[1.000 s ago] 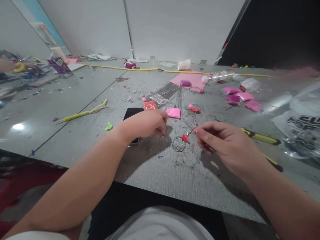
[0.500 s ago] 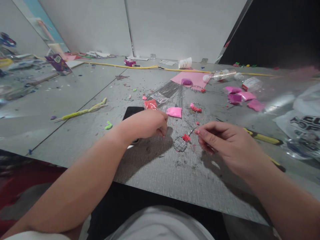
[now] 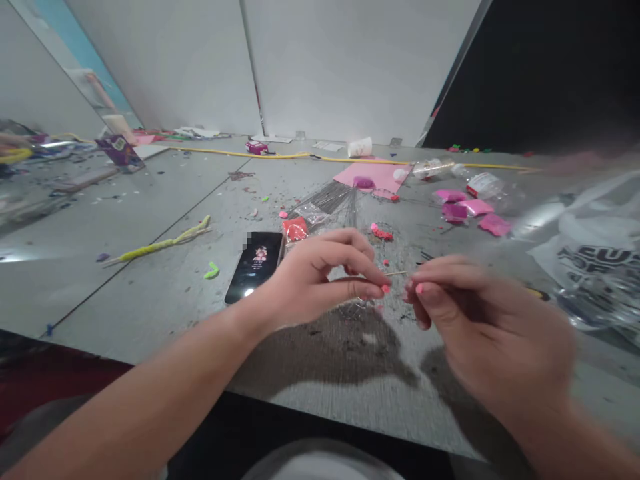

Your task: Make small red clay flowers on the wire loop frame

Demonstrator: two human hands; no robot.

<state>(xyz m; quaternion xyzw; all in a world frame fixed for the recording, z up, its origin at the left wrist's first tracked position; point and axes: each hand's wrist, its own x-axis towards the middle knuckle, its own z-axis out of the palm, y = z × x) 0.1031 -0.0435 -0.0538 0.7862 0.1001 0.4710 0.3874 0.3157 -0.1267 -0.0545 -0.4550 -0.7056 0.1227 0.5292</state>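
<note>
**Q:** State the condition of each hand and the location of the work piece.

**A:** My left hand (image 3: 320, 280) is closed in a pinch: thumb and forefinger meet on one end of a thin stick (image 3: 397, 273). My right hand (image 3: 480, 327) is blurred; its fingertips close on the other end of the stick, at 3 o'clock from the left pinch. The stick is off the table (image 3: 150, 267), just above a small wire mesh piece (image 3: 353, 309) that my left fingers partly hide.

**Q:** What faults are likely at the near position?

**A:** My judgement only. The stick is thin and held at its tips, so uneven pull could bend it or slip it out. If dropped, it would land among the dark specks beneath and be hard to find. Whether the stick joins the mesh piece, I cannot tell.

**Q:** And further out?

**A:** At 9 o'clock from my left hand lies a phone (image 3: 254, 265), screen lit, near my wrist; a backward elbow sweep could push it toward the table edge. At 12 o'clock are red bits (image 3: 381, 233), a red packet (image 3: 295, 230) and a bundle of wires (image 3: 330, 198); a forward reach could scatter them. At 1 o'clock sit pink packets (image 3: 463, 205) and a fallen bottle (image 3: 425, 169), which could roll. At 3 o'clock a plastic bag (image 3: 590, 260) could snag my right forearm.
</note>
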